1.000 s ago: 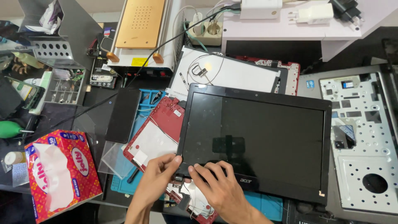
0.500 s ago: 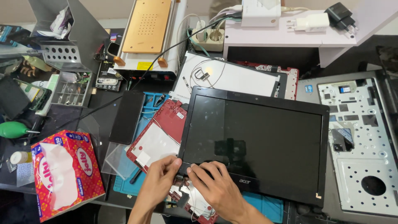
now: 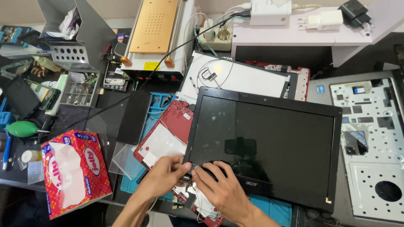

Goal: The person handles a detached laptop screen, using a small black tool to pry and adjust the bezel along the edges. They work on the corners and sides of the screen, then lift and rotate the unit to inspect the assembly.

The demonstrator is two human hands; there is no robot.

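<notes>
Your left hand (image 3: 162, 176) and right hand (image 3: 225, 191) meet at the lower left corner of the black laptop screen panel (image 3: 263, 143). The panel lies flat over the red laptop cover (image 3: 168, 132) on the blue mat (image 3: 269, 208). Both hands press the bezel with curled fingers; whether they pinch anything small, I cannot tell. A pink tissue box (image 3: 73, 172) stands near your left.

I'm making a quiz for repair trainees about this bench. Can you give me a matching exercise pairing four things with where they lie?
Things:
1. laptop screen panel
2. tissue box
3. smartphone
4. grey laptop base

Places:
A. far right
B. lower left
C. centre, both hands at its lower left corner
D. face down, left of the red cover

Pairs: 1-C, 2-B, 3-D, 4-A
</notes>
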